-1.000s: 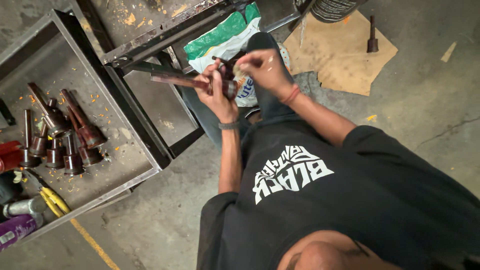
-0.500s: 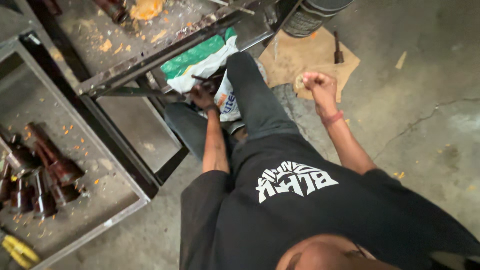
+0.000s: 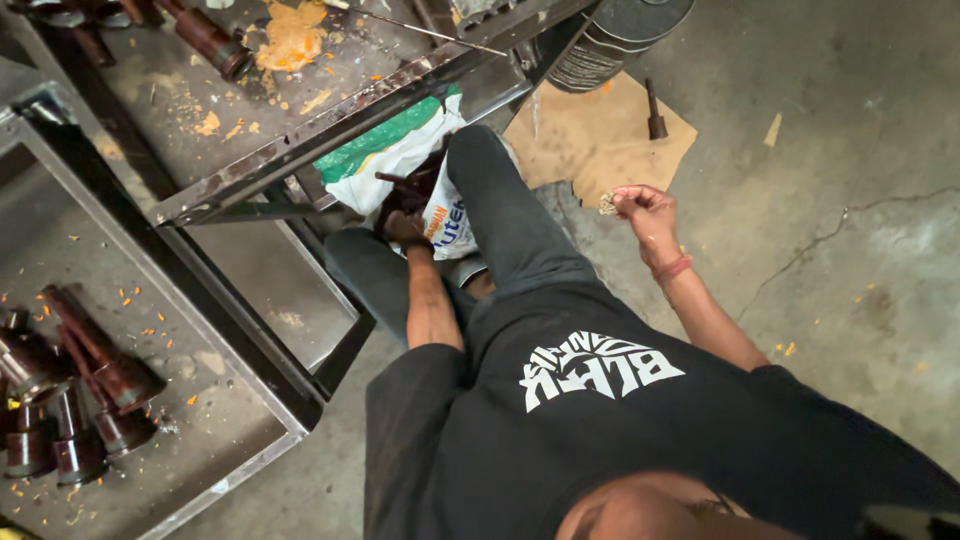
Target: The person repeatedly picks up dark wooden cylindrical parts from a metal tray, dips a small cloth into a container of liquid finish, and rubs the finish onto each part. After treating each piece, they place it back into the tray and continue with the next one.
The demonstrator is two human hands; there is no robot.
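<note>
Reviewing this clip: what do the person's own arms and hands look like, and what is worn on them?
Both forearms are bare below short black sleeves of a T-shirt with a white printed design. The left hand has a dark band at its wrist. The right hand has a red band around its wrist. No gloves show.

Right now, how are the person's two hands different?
The left hand reaches down into the white-and-green sack between the legs, gripping something dark; the right hand is raised out over the cardboard, pinching a small pale scrap. The right wrist has a red band, the left a dark one. Both are bare.
</note>
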